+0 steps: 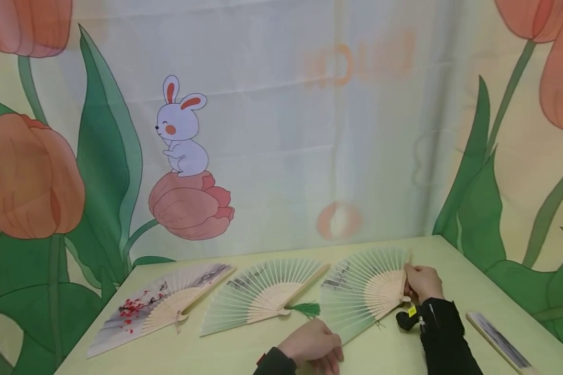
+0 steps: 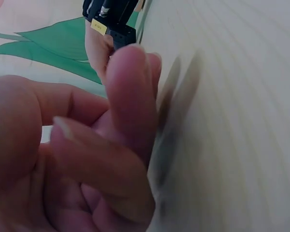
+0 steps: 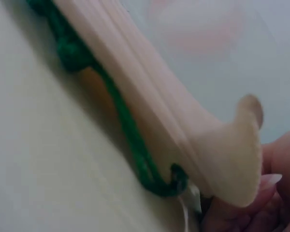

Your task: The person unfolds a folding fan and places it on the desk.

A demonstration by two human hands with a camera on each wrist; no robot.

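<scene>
A pale green folding fan (image 1: 352, 289) with wooden ribs is spread on the table. My right hand (image 1: 424, 284) grips its right outer stick, near the pivot. In the right wrist view, fingertips (image 3: 270, 181) show behind the rounded wooden end (image 3: 227, 166), and a green cord (image 3: 130, 130) hangs from the pivot. My left hand (image 1: 311, 344) is at the fan's lower left corner, thumb and forefinger at its edge. Its other fingers (image 2: 130, 92) curl loosely just above the table in the left wrist view, where the fan is hidden.
Left of it lie another open green fan (image 1: 262, 297) with a green tassel (image 1: 307, 310) and an open grey fan with red blossoms (image 1: 159, 307). A folded fan (image 1: 499, 341) lies at the right. Printed cloth (image 1: 281, 130) hangs behind the table (image 1: 450, 260).
</scene>
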